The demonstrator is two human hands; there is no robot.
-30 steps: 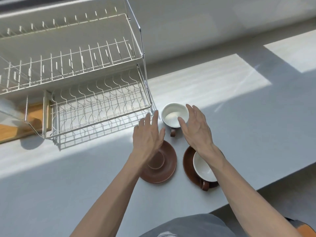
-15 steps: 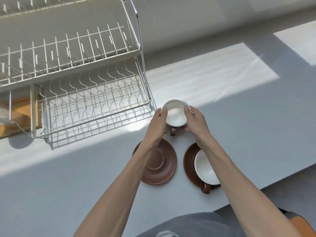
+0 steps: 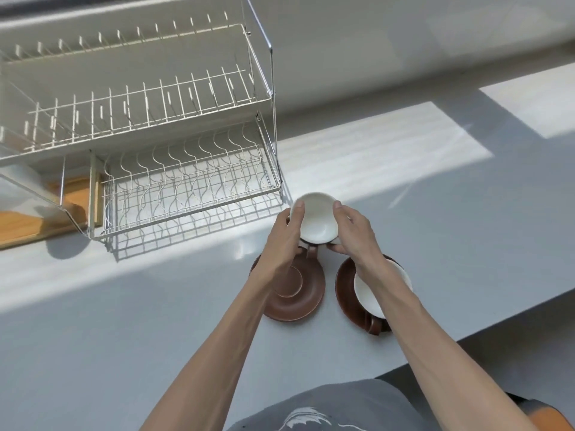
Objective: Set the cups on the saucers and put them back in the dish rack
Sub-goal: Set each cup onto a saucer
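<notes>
Since half a second ago both hands have closed further round the white cup and tipped it; its mouth now faces more toward the camera. One second ago the hands were still apart, short of it.

Grey counter (image 3: pixel 435 213): broad, sunlit band across the middle, shade nearer the person.

Two-tier wire dish rack (image 3: pixel 186 169): stands at the left on the counter, both tiers bare of cups or saucers. Wooden board (image 3: pixel 28 222) partly under its left end.

Left forearm and right forearm reach in from the bottom edge. Grey shirt (image 3: pixel 342 405) at the lower edge.

Empty saucer (image 3: pixel 298 293): brown, flat on the counter, near side of the held cup, partly under the left wrist. Raised ring at its centre is uncovered.

Second saucer (image 3: pixel 345 287): brown, just right of the first, apart from it. Second cup (image 3: pixel 367 293), white inside with a brown handle, sits on it, half hidden by the right forearm.

Held cup (image 3: pixel 317 219): white inside, brown handle pointing down toward the empty saucer. Near the rack's right front corner. Whether its base touches the counter cannot be told.

Left hand (image 3: pixel 283 237): clasping the cup's left side, thumb over the rim.

Right hand (image 3: pixel 354 234): clasping the cup's right side, thumb at the rim, fingers beneath.
</notes>
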